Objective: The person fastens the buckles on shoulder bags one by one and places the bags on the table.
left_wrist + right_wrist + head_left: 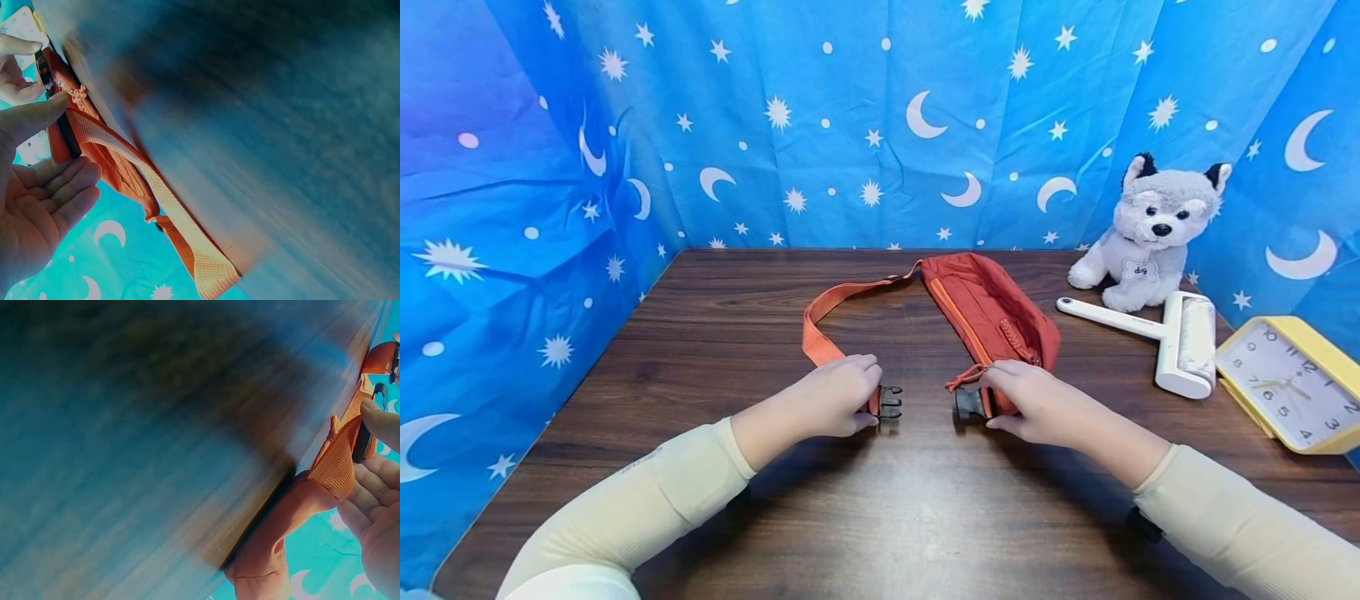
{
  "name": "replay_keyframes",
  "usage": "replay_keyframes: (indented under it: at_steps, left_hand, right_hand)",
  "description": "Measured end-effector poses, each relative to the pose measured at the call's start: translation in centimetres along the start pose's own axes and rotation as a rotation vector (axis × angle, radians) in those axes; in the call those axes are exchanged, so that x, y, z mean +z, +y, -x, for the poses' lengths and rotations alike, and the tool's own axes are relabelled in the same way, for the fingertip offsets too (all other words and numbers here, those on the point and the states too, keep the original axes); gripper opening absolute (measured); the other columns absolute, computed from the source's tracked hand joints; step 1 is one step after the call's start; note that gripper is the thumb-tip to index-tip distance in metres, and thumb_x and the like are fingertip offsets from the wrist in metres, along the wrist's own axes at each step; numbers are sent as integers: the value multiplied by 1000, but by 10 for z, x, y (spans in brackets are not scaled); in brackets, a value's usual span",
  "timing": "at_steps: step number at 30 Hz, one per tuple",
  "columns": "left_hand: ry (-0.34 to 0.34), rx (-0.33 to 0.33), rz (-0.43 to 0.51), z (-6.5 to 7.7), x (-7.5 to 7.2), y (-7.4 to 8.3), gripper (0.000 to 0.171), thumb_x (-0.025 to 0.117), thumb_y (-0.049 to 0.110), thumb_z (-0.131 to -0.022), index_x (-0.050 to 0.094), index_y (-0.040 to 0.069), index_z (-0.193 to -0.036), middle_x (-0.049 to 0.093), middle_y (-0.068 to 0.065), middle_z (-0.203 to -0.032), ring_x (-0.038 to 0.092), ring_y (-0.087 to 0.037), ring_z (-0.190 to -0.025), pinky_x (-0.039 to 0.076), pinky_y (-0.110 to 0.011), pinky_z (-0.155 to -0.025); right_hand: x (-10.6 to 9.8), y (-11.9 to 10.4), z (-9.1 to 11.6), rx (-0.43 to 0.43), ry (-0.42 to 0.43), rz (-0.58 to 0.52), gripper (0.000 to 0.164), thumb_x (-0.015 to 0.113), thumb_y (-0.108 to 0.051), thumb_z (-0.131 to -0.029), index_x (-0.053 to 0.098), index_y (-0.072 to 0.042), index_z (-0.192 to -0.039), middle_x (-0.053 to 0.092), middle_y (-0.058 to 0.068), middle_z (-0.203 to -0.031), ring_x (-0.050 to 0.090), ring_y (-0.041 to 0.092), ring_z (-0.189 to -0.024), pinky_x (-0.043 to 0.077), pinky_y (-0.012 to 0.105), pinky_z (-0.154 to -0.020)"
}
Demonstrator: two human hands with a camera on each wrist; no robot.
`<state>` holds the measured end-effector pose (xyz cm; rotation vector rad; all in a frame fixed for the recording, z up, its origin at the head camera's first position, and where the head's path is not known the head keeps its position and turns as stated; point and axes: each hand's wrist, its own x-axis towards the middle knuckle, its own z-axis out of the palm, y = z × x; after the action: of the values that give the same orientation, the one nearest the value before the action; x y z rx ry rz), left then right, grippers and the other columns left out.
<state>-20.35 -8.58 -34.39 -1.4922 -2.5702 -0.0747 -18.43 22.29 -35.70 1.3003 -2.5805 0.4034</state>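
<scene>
On the table (887,525), left hand (833,397) and right hand (1037,402) pinch facing buckle halves (891,402) (970,404), bag (988,308) slanting away leftward

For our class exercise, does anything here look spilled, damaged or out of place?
Nothing stands out; no spill or damage shows. The red bag has its buckle undone, but the left hand and right hand each hold one end, so that hardly seems odd.

Left forearm (651,487) and right forearm (1240,508) aslant, left fingers (867,370) and right fingers (1002,377) in separate pinches
</scene>
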Motion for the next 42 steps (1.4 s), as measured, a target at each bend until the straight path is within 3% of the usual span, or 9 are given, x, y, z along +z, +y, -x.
replay_keyframes:
  at_steps: [25,42]
  left_hand:
    - [10,4,-15,-7,0,5,29,77,25,-75,54,9,-83,45,2,-76,46,-13,-68,42,-28,-64]
    - [9,-2,-32,-12,1,9,30,76,26,-75,54,7,-84,46,0,-77,46,-14,-69,43,-29,-65]
  right_hand:
    - [0,-6,-7,12,-28,5,42,82,-21,-71,59,-6,-103,57,1,-93,54,14,-84,49,36,-74]
    - [-1,-11,-11,11,16,-6,42,83,-20,-70,59,-6,-101,57,2,-93,55,14,-84,48,35,-74]
